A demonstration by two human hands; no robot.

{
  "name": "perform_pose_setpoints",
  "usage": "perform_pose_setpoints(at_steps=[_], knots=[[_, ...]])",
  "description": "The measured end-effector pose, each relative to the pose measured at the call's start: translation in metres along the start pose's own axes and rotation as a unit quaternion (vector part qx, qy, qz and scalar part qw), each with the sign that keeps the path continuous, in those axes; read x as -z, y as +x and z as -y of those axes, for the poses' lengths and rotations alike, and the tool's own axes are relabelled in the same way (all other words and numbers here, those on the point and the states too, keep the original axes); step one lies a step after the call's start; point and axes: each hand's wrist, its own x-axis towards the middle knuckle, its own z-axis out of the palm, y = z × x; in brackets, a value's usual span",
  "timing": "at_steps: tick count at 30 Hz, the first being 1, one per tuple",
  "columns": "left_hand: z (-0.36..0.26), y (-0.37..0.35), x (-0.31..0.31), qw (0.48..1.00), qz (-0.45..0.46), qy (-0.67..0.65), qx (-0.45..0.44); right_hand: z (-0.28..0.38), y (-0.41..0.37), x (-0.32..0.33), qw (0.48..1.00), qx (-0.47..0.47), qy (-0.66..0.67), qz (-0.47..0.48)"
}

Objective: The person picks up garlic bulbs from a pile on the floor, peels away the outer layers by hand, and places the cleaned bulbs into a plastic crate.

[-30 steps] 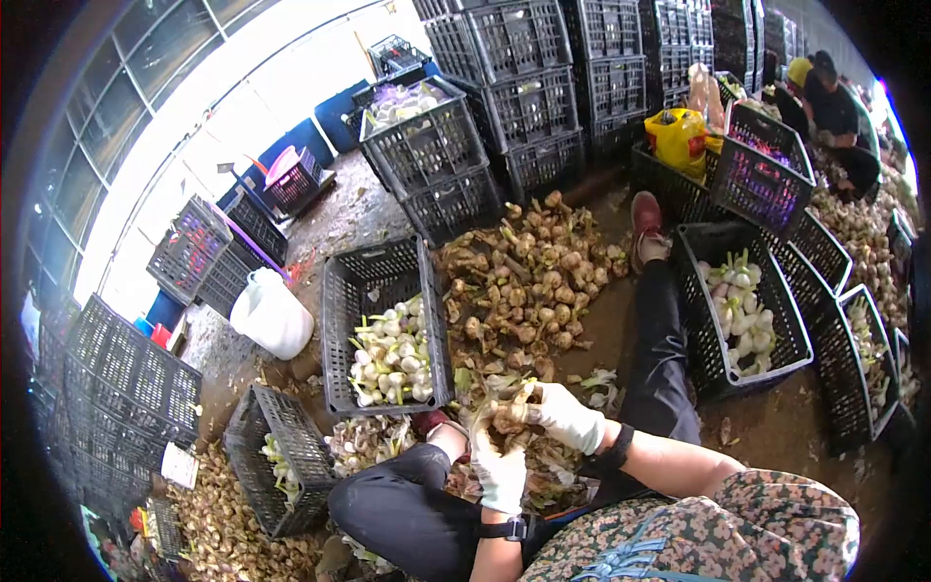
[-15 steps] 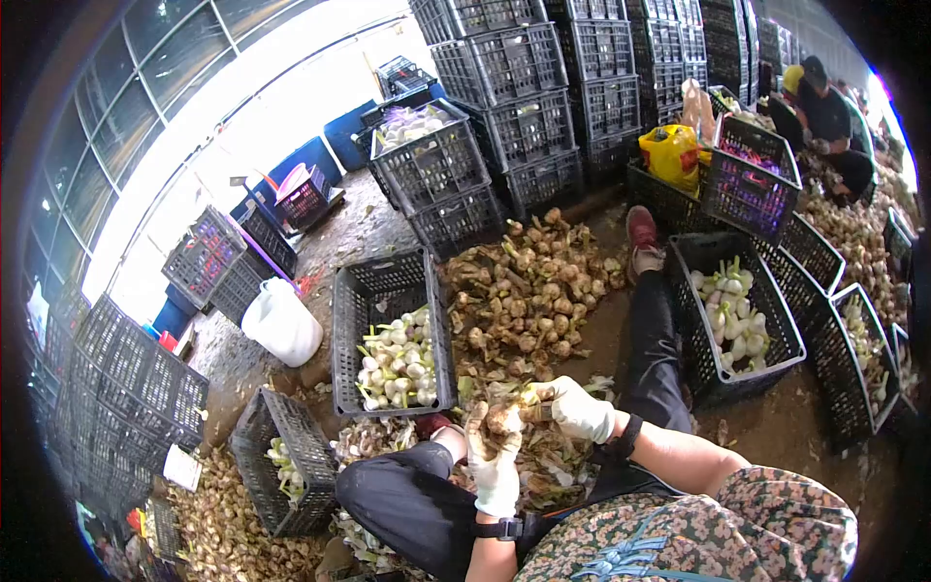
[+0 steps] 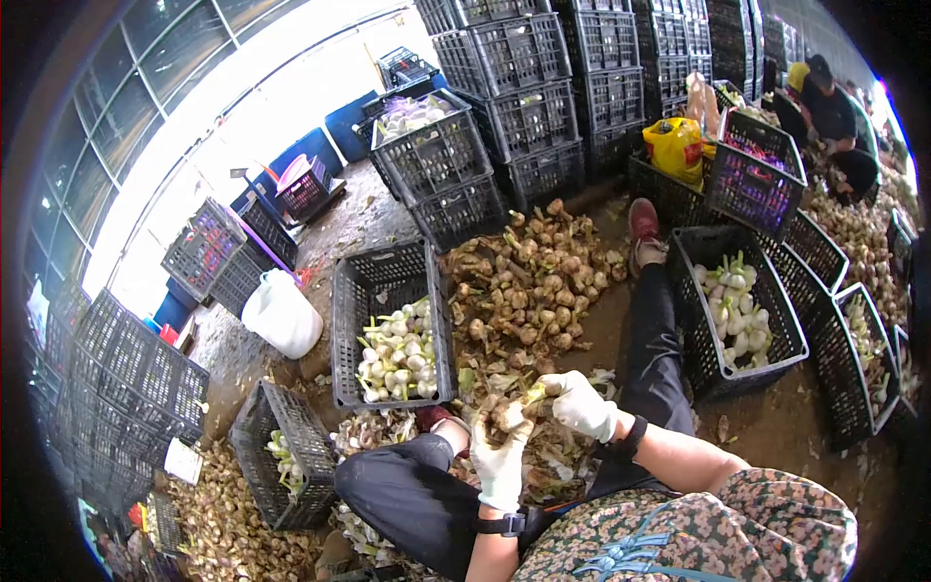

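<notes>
A brown, dry-skinned garlic bulb (image 3: 506, 415) is held between my two gloved hands, above my lap. My left hand (image 3: 499, 461) wraps its fingers round the bulb from below. Pinched at the short stem on the bulb's upper right is my right hand (image 3: 580, 404). Just beyond lies a heap of unpeeled garlic (image 3: 543, 281) on the ground. White peeled bulbs (image 3: 398, 354) lie in a black crate (image 3: 342, 320) to the left of the heap. Loose skins (image 3: 558, 466) cover the ground under my hands.
Another black crate (image 3: 797, 330) of white garlic stands at the right, beyond my leg. Stacked crates (image 3: 529, 116) rise behind the heap. A white bucket (image 3: 283, 318) stands at the left, near a tilted crate (image 3: 315, 427). A person (image 3: 832, 112) sits at the upper right.
My left hand has turned slightly, and its fingers now cover more of the bulb. My right hand has shifted slightly up with the stem still pinched.
</notes>
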Motion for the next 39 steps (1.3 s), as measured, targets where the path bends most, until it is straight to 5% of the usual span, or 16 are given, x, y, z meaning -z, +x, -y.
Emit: perform_pose_setpoints(at_steps=[8, 11, 13, 14, 15, 18, 20, 21, 26, 29, 34, 39], knots=[[-0.012, 0.002, 0.027, 0.975, 0.120, -0.170, 0.082, -0.001, -0.002, 0.003, 0.954, -0.069, 0.281, 0.075], [-0.017, -0.005, 0.032, 0.960, 0.158, -0.220, 0.064, -0.055, 0.024, 0.031, 0.725, -0.145, 0.672, -0.041], [-0.027, -0.010, 0.029, 0.966, 0.150, -0.207, 0.045, -0.045, 0.028, 0.047, 0.981, -0.018, 0.179, -0.075], [-0.023, -0.010, 0.027, 0.966, 0.150, -0.206, 0.044, -0.058, 0.031, 0.056, 0.985, 0.067, -0.154, -0.051], [-0.016, -0.009, 0.025, 0.983, 0.114, -0.146, 0.002, -0.033, 0.018, 0.043, 0.934, 0.019, -0.340, -0.106], [-0.005, -0.008, 0.021, 0.995, 0.070, -0.060, -0.047, -0.013, 0.006, 0.019, 0.997, 0.039, -0.016, 0.062], [0.005, -0.003, 0.022, 0.989, 0.028, 0.129, -0.072, 0.017, -0.008, 0.000, 0.967, -0.071, 0.204, 0.139], [-0.004, 0.000, 0.016, 0.936, 0.014, 0.294, -0.195, 0.011, -0.009, -0.004, 0.960, -0.078, 0.244, 0.111], [-0.022, -0.006, 0.012, 0.912, -0.034, 0.327, -0.243, 0.008, -0.007, -0.008, 0.978, -0.027, 0.204, 0.042], [-0.032, -0.004, 0.013, 0.852, -0.006, 0.454, -0.260, 0.016, -0.011, -0.007, 0.988, -0.018, 0.147, 0.034], [-0.034, -0.005, 0.006, 0.799, 0.006, 0.526, -0.290, 0.005, -0.010, -0.005, 0.995, 0.084, -0.048, -0.004], [-0.038, -0.007, -0.002, 0.785, -0.029, 0.554, -0.276, 0.001, -0.013, -0.006, 0.992, 0.123, 0.023, 0.005]])
